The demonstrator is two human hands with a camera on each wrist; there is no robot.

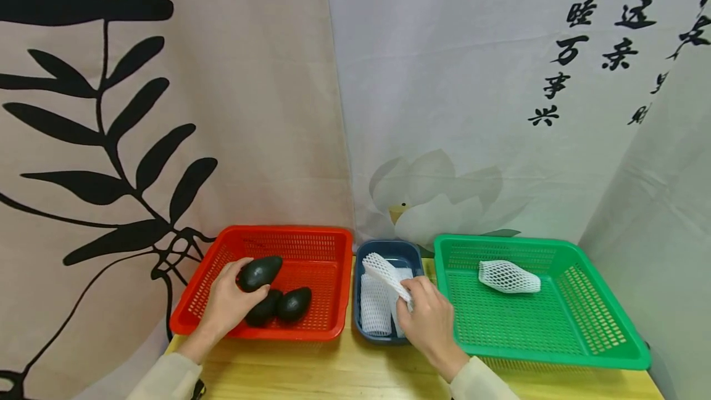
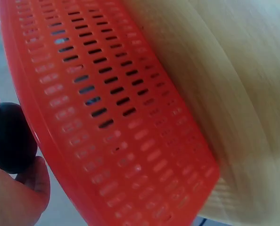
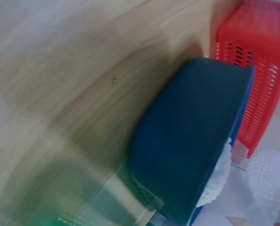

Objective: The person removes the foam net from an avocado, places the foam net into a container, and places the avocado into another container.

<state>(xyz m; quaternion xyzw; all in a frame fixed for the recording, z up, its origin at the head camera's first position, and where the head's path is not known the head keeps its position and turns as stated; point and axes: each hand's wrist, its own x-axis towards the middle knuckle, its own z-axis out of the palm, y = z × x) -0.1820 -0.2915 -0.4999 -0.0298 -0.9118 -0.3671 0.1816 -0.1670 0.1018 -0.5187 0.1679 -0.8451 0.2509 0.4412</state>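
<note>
In the head view, lower left, we see the left hand [image 1: 229,297] grip an avocado [image 1: 261,273] over the red basket [image 1: 328,258]; lower centre, the right hand [image 1: 428,316] pinches a foam net [image 1: 382,268] above the blue tray [image 1: 383,339]. Neither wrist view shows the netted bundle [image 1: 508,276], lower right.

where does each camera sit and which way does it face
Head: worn on head, facing forward and down at red basket, blue tray, green basket; left hand, right hand, sleeves show.
Left wrist: worn there, facing red basket's side; left hand, avocado show.
Right wrist: worn there, facing blue tray; right hand unclear.
Wrist views share red basket.
</note>
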